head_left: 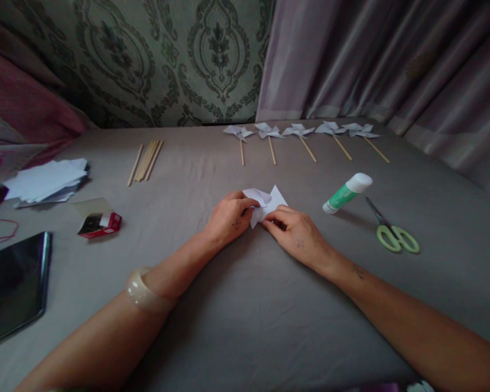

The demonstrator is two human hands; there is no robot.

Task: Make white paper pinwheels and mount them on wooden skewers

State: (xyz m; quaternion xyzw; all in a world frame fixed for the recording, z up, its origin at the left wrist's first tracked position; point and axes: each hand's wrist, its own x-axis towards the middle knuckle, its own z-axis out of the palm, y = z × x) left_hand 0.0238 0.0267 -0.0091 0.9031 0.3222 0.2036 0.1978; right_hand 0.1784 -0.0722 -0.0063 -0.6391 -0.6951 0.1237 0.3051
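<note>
A white paper pinwheel [273,202], partly folded with pointed corners sticking out, lies on the cloth at the middle of the head view. My left hand [232,215] grips its left side, thumb and fingers closed over a curled flap. On the near right edge, my right hand [292,228] pinches the same paper between thumb and bent fingers. The fingertips cover part of the folds. To the right of my right hand, a green and white glue stick [345,195] lies tilted, and scissors [394,234] with pale green handles rest beyond it.
Several finished pinwheels on sticks [298,130] lie in a row at the back. Loose wooden sticks [149,160] are at the back left. On the left are a stack of white paper [49,179], an opened red box [100,224] and a dark tablet [18,283].
</note>
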